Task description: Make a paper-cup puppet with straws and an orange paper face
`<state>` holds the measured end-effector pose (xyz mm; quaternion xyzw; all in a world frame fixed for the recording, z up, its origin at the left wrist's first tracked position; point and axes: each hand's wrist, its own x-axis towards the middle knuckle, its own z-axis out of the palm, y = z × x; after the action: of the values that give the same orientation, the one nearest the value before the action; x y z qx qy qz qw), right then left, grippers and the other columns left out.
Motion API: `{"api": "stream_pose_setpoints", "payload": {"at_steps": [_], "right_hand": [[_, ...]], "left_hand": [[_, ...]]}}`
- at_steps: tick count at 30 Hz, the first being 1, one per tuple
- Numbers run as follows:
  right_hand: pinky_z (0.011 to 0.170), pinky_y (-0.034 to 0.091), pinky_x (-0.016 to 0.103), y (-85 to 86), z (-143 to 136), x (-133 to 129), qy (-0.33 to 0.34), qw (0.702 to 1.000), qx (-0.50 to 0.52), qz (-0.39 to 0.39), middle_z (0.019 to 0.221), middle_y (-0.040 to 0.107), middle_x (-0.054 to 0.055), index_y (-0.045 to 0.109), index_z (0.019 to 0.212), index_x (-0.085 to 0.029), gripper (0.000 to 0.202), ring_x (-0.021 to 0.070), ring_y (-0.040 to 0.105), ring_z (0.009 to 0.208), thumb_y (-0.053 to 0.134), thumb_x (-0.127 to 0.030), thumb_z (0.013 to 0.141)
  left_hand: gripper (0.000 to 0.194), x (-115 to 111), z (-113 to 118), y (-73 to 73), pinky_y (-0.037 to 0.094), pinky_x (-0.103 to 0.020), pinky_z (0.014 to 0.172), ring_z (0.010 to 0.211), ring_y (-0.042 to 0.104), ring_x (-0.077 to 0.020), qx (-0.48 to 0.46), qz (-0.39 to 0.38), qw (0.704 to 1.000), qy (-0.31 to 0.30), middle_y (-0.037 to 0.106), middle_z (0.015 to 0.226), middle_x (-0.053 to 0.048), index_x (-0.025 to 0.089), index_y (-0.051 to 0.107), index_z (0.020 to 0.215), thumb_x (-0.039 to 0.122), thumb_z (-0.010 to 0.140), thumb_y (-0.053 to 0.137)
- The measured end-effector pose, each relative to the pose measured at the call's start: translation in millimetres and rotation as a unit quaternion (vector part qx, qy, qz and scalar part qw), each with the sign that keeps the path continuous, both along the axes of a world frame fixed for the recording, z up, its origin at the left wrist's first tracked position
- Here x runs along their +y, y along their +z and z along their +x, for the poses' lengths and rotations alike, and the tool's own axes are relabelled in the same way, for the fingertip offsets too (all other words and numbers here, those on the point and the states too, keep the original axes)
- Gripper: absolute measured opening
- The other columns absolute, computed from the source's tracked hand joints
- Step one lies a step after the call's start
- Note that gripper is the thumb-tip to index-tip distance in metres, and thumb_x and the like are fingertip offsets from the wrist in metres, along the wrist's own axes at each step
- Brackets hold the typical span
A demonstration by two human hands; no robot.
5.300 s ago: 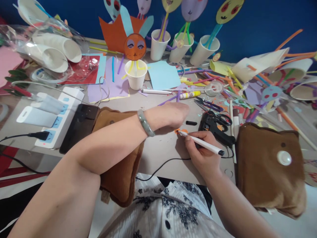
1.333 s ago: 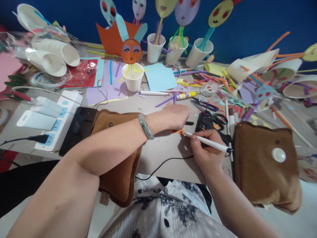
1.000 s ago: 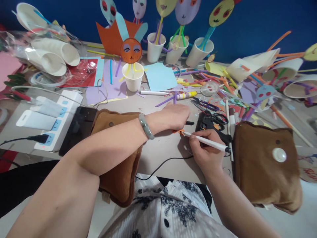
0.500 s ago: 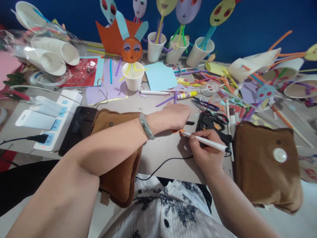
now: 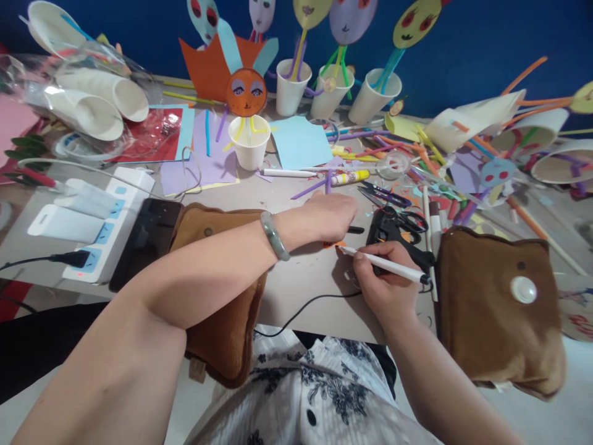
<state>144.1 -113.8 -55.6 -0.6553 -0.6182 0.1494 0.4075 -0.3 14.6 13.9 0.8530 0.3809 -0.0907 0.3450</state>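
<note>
My right hand [image 5: 389, 281] is closed around a white marker pen [image 5: 393, 266], its dark end pointing right. The pen's tip touches a small orange paper piece [image 5: 330, 244] bearing dark marks. Just above that piece, my left hand [image 5: 334, 216] rests on the table with its fingers curled under, so what they hold or press is hidden. A short black stick-like end [image 5: 356, 230] shows beside its knuckles. To the right of my hands are a black glue gun [image 5: 386, 228] and dark-handled scissors [image 5: 386, 194].
Brown plush cushions lie under my left forearm [image 5: 227, 346] and at the right [image 5: 491, 309]. A power strip [image 5: 134, 185] and a phone [image 5: 148, 241] are on the left. Paper cups with face puppets, including an orange one [image 5: 246, 93], line the back. Pipe cleaners [image 5: 365, 135] and paper scraps clutter the right.
</note>
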Motion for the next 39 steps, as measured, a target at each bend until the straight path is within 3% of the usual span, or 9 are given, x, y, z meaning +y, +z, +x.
{"api": "stream_pose_setpoints", "payload": {"at_steps": [12,29,34,39], "right_hand": [[0.049,0.046,0.031,-1.8,0.8,0.9,-0.021,1.0,-0.015,0.01,0.062,0.066,0.0,0.06,0.079,-0.025,0.015,0.0179,0.06,0.052,0.067,-0.037,0.085],[0.047,0.046,0.03,-3.9,0.8,1.0,-0.03,0.999,-0.015,0.017,0.06,0.064,-0.001,0.061,0.08,-0.025,0.015,0.0174,0.059,0.051,0.069,-0.037,0.085],[0.047,0.047,0.03,-3.0,-0.2,1.2,-0.033,0.999,-0.016,0.01,0.061,0.065,-0.001,0.061,0.081,-0.025,0.015,0.0173,0.06,0.051,0.068,-0.037,0.085],[0.047,0.047,0.031,-3.8,-0.2,1.4,-0.031,1.0,-0.002,0.007,0.06,0.065,-0.001,0.06,0.08,-0.026,0.015,0.0179,0.06,0.05,0.069,-0.038,0.085]], "left_hand": [[0.03,0.2,-0.1,0.1,0.05,-0.031,0.081,0.086,0.069,-0.0223,0.011,0.019,1.0,-0.015,0.075,0.082,-0.009,0.013,0.079,0.095,0.005,0.07,0.065],[0.025,1.9,0.7,-1.9,0.051,-0.034,0.08,0.082,0.07,-0.0232,0.017,0.023,0.999,-0.031,0.075,0.078,-0.01,0.013,0.081,0.084,0.003,0.067,0.065],[0.028,0.4,-0.2,1.2,0.051,-0.032,0.081,0.082,0.07,-0.0219,0.018,0.012,1.0,-0.01,0.075,0.076,-0.007,0.015,0.081,0.089,0.004,0.068,0.066],[0.024,2.1,1.1,-6.3,0.05,-0.031,0.081,0.084,0.068,-0.0209,-0.011,0.025,1.0,-0.01,0.074,0.076,-0.007,0.016,0.079,0.085,0.005,0.071,0.063]]}}
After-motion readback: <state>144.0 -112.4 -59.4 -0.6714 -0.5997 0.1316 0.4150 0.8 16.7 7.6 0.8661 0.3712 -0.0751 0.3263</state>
